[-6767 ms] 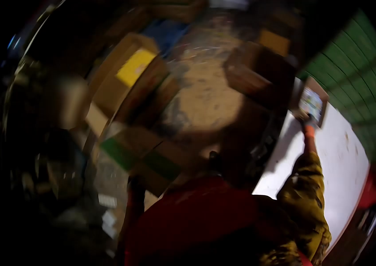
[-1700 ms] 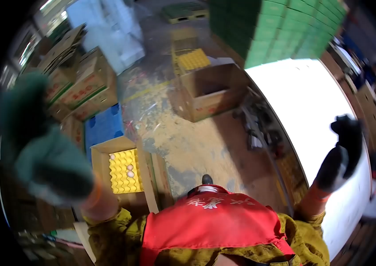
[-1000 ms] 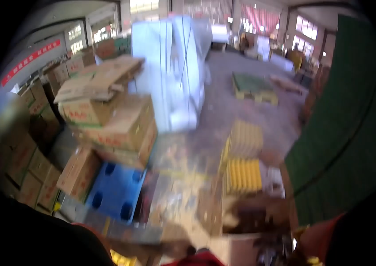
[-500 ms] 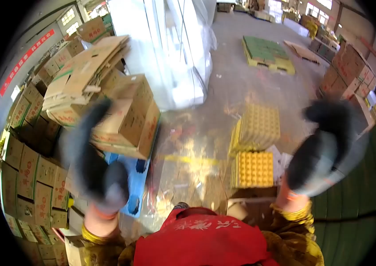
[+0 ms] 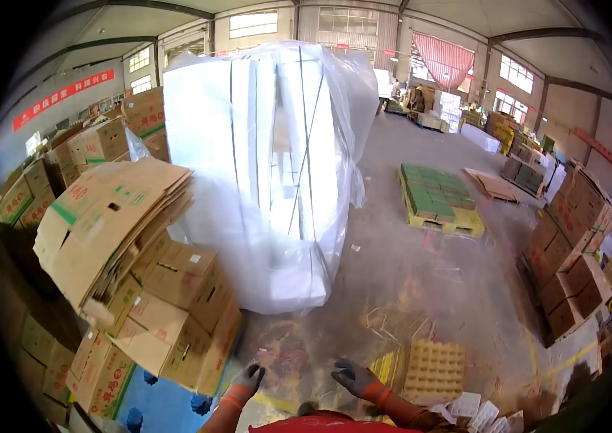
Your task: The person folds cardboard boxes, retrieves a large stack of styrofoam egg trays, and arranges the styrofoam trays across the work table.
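My left hand (image 5: 247, 379), in a dark glove with an orange cuff, is held low in front of me with its fingers apart and nothing in them. It is nearest to the blue pallet (image 5: 169, 404) and the closed cardboard boxes (image 5: 187, 310) on it. Gloved the same way, my right hand (image 5: 353, 377) hovers above the floor with fingers spread, holding nothing. Just right of it stands a stack of egg trays (image 5: 434, 369). The red apron (image 5: 335, 423) shows at the bottom edge.
Flattened cardboard (image 5: 115, 216) lies on the boxes at left. A tall plastic-wrapped white stack (image 5: 248, 166) stands ahead. Farther right are a yellow pallet (image 5: 447, 224) with green boxes and stacked brown boxes (image 5: 566, 252). White trays (image 5: 483, 415) lie low at right.
The view has tilted up and moved forward, nearer the wrapped stack. Both hands, earlier raised wide apart, are now lower and closer together. The white table and green stack have left the view.
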Motion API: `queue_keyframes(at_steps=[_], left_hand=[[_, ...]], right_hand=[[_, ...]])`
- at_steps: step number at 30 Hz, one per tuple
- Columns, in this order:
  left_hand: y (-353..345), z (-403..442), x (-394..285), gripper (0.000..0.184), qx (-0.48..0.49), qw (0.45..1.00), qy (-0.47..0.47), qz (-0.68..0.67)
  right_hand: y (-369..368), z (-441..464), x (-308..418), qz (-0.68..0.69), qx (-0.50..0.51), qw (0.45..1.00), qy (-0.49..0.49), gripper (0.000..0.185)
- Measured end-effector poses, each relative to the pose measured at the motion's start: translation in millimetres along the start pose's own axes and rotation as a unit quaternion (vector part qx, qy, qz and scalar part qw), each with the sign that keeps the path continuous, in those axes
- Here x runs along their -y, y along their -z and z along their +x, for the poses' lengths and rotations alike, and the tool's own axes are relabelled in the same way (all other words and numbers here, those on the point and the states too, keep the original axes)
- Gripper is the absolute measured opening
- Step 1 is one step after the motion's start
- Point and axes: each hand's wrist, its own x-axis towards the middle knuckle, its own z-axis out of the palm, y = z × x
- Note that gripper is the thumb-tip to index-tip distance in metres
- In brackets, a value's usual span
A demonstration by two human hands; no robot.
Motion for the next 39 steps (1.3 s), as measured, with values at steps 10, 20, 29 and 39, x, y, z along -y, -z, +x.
queue_keyframes(at_steps=[10, 20, 29, 39], left_hand=[[-17.4, 355.6, -190.8, 0.049, -0.077, 0.984, -0.136, -0.085], [42.2, 545.1, -295.2, 0.046, -0.235, 0.95, -0.18, -0.101], [14.9, 662.9, -198.5, 0.037, -0.187, 0.939, -0.031, -0.288], [-3.5, 776.2, -267.5, 0.046, -0.186, 0.928, -0.137, -0.294]], right_hand=[[193.1, 255.7, 20.4, -0.051, -0.055, 0.996, 0.039, 0.055], [334.3, 563.4, 232.4, 0.05, -0.032, 0.949, 0.309, 0.032], [347.0, 666.4, 295.4, 0.056, 0.013, 0.97, 0.238, 0.032], [366.5, 724.4, 356.7, 0.067, -0.089, 0.943, 0.314, 0.034]])
